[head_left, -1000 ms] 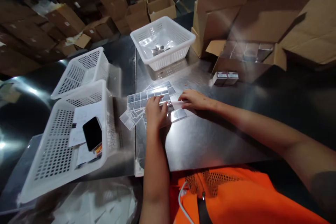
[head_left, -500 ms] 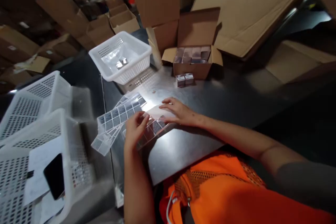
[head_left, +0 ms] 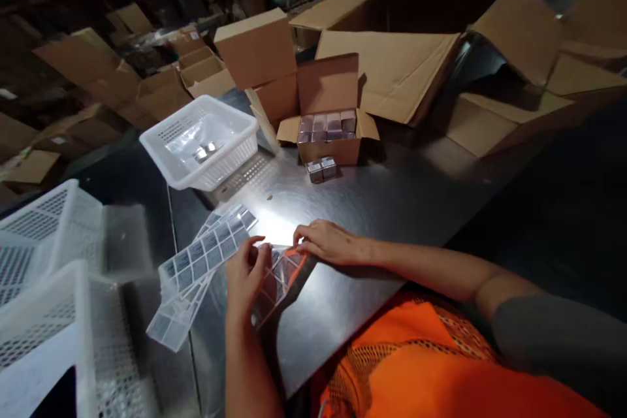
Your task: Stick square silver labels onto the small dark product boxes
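Note:
A glossy sheet of labels [head_left: 281, 274], divided into rectangles and reflecting orange, lies tilted between my hands above the metal table. At its left part, my left hand [head_left: 247, 277] is closed on it with thumb and index finger drawn together. My right hand [head_left: 330, 241] pinches its upper right corner; the fingertips are partly hidden. Several similar label sheets [head_left: 206, 253] with grey rectangles lie fanned out just left of my left hand. Two small silvery boxes [head_left: 322, 170] stand side by side beyond my right hand.
An open carton [head_left: 328, 151] full of small boxes stands behind the two silvery ones. A white basket [head_left: 223, 166] holding a clear bag and small shiny pieces is at the back left. More white baskets [head_left: 81, 339] are at the left; large cardboard boxes [head_left: 386, 72] stand behind.
The view has shifted, so the table's things appear lower and further left. My right hand has gone from spread fingers over the sheet's pale upper part to a pinch at its corner.

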{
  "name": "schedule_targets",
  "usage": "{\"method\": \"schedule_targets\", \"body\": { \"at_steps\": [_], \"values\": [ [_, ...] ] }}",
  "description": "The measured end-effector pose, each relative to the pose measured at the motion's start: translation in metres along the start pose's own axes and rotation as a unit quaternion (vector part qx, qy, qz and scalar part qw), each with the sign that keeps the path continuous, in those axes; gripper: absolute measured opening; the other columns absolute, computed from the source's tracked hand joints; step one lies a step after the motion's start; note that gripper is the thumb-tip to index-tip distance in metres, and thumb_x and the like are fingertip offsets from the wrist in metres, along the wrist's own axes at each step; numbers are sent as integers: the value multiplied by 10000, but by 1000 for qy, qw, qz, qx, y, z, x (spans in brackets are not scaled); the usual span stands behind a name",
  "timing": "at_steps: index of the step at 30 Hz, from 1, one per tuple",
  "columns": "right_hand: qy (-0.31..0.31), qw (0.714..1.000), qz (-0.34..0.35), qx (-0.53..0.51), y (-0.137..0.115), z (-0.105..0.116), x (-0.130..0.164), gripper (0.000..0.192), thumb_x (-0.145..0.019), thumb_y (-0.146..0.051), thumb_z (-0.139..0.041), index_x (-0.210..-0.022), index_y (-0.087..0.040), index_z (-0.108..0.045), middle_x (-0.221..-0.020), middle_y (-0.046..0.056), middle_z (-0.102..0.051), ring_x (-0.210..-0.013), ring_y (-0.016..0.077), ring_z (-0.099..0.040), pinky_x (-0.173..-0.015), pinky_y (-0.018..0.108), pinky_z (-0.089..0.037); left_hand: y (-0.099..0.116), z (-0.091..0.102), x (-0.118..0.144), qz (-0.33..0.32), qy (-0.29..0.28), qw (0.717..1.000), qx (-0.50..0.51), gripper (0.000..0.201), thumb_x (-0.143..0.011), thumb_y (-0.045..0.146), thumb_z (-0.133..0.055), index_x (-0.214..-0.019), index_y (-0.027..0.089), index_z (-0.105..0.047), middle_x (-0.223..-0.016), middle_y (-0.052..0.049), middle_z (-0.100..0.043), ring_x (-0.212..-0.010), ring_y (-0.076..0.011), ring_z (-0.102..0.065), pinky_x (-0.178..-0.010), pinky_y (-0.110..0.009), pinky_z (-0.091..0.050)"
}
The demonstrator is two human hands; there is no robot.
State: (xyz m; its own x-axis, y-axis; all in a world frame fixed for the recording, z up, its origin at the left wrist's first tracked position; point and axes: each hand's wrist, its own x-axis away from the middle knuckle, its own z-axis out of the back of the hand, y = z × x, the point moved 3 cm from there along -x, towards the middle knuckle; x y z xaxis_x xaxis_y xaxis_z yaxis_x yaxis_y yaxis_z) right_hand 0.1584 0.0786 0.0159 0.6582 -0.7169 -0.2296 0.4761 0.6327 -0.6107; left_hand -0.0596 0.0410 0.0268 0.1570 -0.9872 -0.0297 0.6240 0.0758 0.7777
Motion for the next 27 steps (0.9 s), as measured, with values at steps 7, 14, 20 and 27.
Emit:
{"method": "schedule_targets", "body": {
  "at_steps": [7, 14, 20, 27],
  "values": [
    [104, 972, 152, 144, -1, 0, 24, 321, -1056, -209, -453, -932, -238, -747, -828, 56, -745, -917, 241, -696, -854, 441, -562, -2, -28, 2, 32, -17, 999, -30, 474, -833, 630, -572, -922, 188, -720, -643, -10, -656, -604, -191, -597, -619, -297, -436],
    [205, 951, 212, 95, 8, 67, 32, 199, -1035, -305, -538, -1017, -289, -735, -1104, 12, -766, -1110, 174, -687, -965, 334, -564, -18, -36, 0, 33, 29, 984, -171, 429, -967, 556, -488, -1027, 210, -734, -889, -59, -731, -808, -234, -659, -745, -358, -473],
    [272, 930, -64, 238, 126, 214, -21, 708, -935, -206, -611, -1596, -137, -364, -1281, 181, -666, -1215, 346, -587, -1067, 539, -456, -21, -19, -11, -160, 159, 933, -281, 468, -989, 497, -485, -1136, 122, -725, -1127, -168, -711, -1056, -318, -647, -982, -499, -481],
    [66, 933, -106, 338, 178, 229, -56, 951, -848, -96, -537, -1670, -108, -59, -1292, 189, -692, -1269, 364, -587, -1039, 499, -448, -17, 6, -3, -200, 199, 906, -317, 430, -963, 532, -544, -1042, 155, -735, -1070, -160, -739, -998, -322, -690, -922, -504, -514]
  ]
}}
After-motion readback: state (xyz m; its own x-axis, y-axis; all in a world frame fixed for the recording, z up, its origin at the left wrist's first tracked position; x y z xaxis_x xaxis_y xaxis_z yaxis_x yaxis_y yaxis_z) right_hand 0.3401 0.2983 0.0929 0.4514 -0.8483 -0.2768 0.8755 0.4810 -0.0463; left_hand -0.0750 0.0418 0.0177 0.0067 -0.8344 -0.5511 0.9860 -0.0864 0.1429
